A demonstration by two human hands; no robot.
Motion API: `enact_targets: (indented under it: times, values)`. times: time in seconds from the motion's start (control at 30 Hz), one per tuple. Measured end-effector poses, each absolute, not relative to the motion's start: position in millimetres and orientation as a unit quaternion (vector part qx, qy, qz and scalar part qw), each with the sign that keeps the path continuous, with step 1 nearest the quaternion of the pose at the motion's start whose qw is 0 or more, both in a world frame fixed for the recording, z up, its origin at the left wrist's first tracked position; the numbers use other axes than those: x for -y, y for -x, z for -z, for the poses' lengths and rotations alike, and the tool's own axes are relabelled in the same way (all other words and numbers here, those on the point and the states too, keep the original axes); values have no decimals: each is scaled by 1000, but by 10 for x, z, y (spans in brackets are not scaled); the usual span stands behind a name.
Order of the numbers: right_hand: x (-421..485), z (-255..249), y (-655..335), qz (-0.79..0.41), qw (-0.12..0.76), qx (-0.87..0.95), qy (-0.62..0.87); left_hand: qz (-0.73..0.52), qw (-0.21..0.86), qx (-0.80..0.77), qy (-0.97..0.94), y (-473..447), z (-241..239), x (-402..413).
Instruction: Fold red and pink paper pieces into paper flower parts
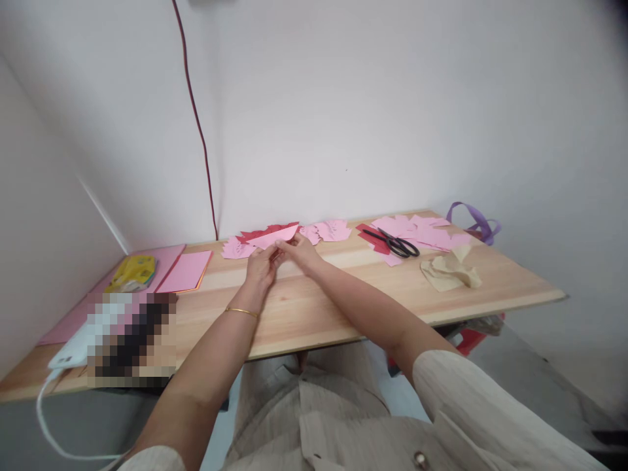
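Observation:
Both my hands meet over the middle of the wooden table. My left hand and my right hand pinch a folded pink paper piece between their fingertips, just above the tabletop. A gold bangle sits on my left wrist. Behind the held piece lie red paper cutouts and pink paper cutouts in a row along the wall.
Black scissors rest on pink and red scraps at the right. A crumpled beige cloth lies near the right edge, a purple strap behind it. Pink sheets, a yellow packet and a white cable are at the left.

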State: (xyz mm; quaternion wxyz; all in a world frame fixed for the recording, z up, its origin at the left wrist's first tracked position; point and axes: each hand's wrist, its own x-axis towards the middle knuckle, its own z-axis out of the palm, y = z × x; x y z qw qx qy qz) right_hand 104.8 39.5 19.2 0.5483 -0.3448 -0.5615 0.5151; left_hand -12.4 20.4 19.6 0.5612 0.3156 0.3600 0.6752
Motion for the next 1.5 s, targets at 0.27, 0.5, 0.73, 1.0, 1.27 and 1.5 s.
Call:
enact_targets:
  times: [0.27, 0.5, 0.73, 1.0, 1.27, 1.5]
  values:
    - [-351, -207, -1011, -520, 583, 519, 346, -671, 593, -348, -276, 111, -220, -213]
    - [-362, -235, -1063, -485, 568, 550, 374, -674, 612, -331, -250, 163, -212, -260]
    - [-470, -166, -1093, -565, 562, 502, 336, -665, 621, -323, -261, 181, -212, -256]
    - [-387, -209, -1061, -568, 581, 489, 318, -705, 535, -355, -301, 48, -230, -184]
    - [-464, -176, -1067, -588, 560, 471, 346, -684, 581, -340, -281, 102, -220, -221]
    - [-553, -165, -1103, -679, 511, 421, 316, -644, 633, -327, -280, 216, -210, -243]
